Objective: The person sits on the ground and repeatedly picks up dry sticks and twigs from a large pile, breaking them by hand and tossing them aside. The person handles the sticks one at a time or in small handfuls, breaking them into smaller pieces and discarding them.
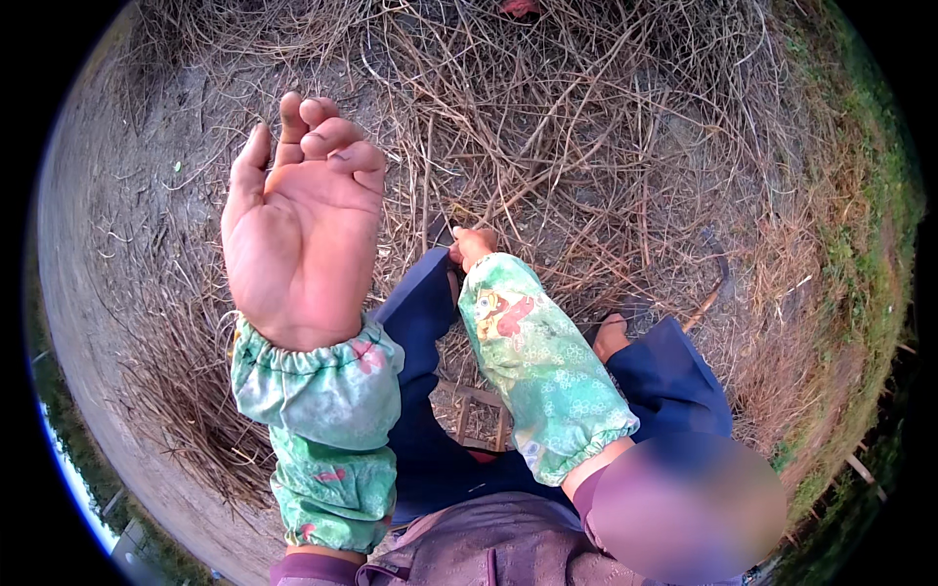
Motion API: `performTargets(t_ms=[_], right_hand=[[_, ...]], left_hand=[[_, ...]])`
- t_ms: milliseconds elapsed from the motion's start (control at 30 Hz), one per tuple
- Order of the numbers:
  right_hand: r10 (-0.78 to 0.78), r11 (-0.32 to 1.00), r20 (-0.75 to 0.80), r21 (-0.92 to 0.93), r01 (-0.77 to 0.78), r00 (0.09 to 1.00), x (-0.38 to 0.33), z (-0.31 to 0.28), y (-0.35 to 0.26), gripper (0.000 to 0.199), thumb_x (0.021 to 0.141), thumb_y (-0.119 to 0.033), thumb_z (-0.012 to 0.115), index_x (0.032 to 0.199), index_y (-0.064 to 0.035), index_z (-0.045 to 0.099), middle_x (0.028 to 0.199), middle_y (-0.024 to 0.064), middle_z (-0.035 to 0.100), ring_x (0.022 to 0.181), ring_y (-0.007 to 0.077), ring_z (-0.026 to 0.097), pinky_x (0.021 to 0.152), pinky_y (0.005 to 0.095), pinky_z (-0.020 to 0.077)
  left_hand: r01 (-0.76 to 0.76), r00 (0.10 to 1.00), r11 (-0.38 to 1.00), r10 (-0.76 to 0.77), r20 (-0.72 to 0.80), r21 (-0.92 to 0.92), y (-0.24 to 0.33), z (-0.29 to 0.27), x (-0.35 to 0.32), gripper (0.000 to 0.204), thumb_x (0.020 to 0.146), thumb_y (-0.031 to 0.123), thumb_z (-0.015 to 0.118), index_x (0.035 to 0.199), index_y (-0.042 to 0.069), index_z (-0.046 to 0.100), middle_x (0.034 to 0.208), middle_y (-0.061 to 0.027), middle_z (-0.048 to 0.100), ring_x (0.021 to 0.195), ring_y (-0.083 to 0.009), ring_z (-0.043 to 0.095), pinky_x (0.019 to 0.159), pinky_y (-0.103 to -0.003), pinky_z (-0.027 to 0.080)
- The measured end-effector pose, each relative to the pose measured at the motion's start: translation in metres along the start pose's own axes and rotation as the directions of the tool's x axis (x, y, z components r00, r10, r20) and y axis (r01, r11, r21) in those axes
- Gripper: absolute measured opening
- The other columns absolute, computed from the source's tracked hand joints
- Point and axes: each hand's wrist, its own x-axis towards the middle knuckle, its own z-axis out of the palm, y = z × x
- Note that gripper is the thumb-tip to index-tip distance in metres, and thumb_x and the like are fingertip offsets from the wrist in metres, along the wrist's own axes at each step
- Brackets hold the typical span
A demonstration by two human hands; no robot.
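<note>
My left hand (305,230) is raised toward the camera, palm showing, its fingers loosely bent and apart with nothing in them. Lower down, my right hand (474,246) reaches to the ground beside my left trouser leg, at the near edge of a spread of dry brown twigs (547,146). Its fingers look closed, but what they hold, if anything, is too small to make out. Green patterned sleeve covers (542,356) wrap both forearms.
A bundle of thin twigs (195,400) lies at the left. Right of my right foot (612,337) is a wooden-handled tool (705,303) with what looks like a dark curved blade. A low wooden frame (469,396) shows between my legs. Grass (850,244) borders the right side.
</note>
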Motion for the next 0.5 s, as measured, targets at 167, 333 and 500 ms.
performTargets(t_ms=[167,333,500], right_hand=[[0.094,0.866,0.137,0.477,-0.149,0.986,0.032,-0.014,-0.014,0.019,0.091,-0.009,0.066,0.104,-0.0011,0.055,0.083,0.0130,0.061,0.062,0.0223,0.061,0.050,0.0333,0.0556],[-0.036,0.831,0.183,0.551,-0.072,0.983,0.024,-0.037,-0.081,0.008,0.094,-0.011,0.061,0.094,-0.0031,0.061,0.079,0.0099,0.065,0.059,0.0141,0.058,0.047,0.0278,0.0476],[-0.119,0.878,0.202,0.480,0.008,0.972,-0.017,-0.106,-0.127,0.007,0.091,-0.006,0.060,0.087,-0.0008,0.063,0.078,0.0136,0.067,0.054,0.0129,0.054,0.045,0.0264,0.0454]], left_hand=[[0.057,0.998,0.998,-0.057,-0.012,-0.024,-0.009,0.003,0.004,0.026,0.103,0.022,0.046,0.114,0.000,0.053,0.105,-0.0105,0.054,0.087,-0.0171,0.051,0.079,-0.033,0.044],[-0.015,0.999,0.990,0.011,0.032,0.141,-0.002,0.003,0.006,0.028,0.104,0.026,0.045,0.115,0.001,0.053,0.106,-0.0110,0.056,0.087,-0.0166,0.051,0.079,-0.032,0.044],[-0.276,0.951,0.823,0.309,0.016,0.496,0.030,-0.003,0.003,0.027,0.105,0.022,0.044,0.119,0.001,0.053,0.105,-0.0088,0.056,0.086,-0.0156,0.051,0.079,-0.030,0.046]])
